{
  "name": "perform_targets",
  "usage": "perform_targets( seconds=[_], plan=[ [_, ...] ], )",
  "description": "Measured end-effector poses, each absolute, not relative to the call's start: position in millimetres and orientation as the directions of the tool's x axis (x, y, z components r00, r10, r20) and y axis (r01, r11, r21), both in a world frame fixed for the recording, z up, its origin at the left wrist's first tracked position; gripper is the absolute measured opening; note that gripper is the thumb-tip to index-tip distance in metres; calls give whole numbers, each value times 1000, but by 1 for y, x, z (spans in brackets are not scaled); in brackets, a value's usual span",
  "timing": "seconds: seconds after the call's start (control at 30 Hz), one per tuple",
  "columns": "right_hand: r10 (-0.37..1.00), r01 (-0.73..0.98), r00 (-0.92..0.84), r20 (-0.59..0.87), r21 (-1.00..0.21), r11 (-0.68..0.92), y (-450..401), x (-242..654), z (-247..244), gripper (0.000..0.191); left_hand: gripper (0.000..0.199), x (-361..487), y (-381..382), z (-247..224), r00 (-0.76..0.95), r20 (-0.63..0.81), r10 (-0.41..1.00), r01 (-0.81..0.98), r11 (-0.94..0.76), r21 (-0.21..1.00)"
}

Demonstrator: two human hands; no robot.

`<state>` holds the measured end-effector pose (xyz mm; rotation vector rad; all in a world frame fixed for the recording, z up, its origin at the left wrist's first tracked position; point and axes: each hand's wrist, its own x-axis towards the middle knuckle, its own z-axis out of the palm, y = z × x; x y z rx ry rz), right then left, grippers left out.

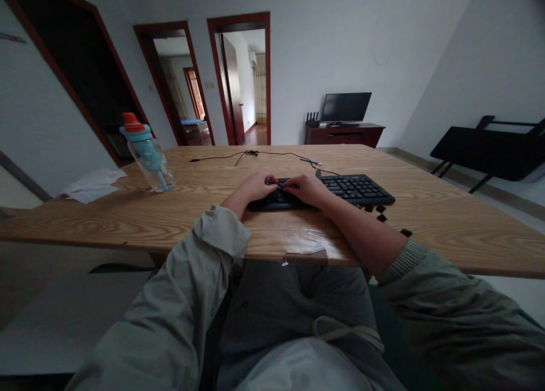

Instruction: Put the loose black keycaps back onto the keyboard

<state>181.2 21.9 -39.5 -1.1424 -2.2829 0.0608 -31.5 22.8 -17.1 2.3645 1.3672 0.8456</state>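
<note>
A black computer keyboard [361,189] lies on the wooden table in front of me, with its cable running off the back. At its left part, my left hand [258,186] is closed, fingers curled at the keyboard's edge and keys. My right hand [310,189] reaches over the keys just beside it, thumb and fingertips pinched together. Whatever is between those fingertips is too small to make out. Several loose black keycaps [381,217] lie by my right forearm, in front of the keyboard; another keycap [406,232] sits nearer the table edge.
A clear bottle [149,158] with a red and blue lid stands at the left beside white tissue paper [94,185]. Behind the keyboard, a black cable [251,152] lies loosely bundled near a thin blue-grey tool [310,162]. The table's front edge [298,260] is close to my lap.
</note>
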Motion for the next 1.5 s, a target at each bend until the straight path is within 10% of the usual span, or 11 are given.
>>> perform_targets(
  seconds=[1.5],
  plan=[
    [696,734,-576,429,-104,671,15,176,-40,27,33,-28,11,-10,495,131,859,778,-505,373]
  ],
)
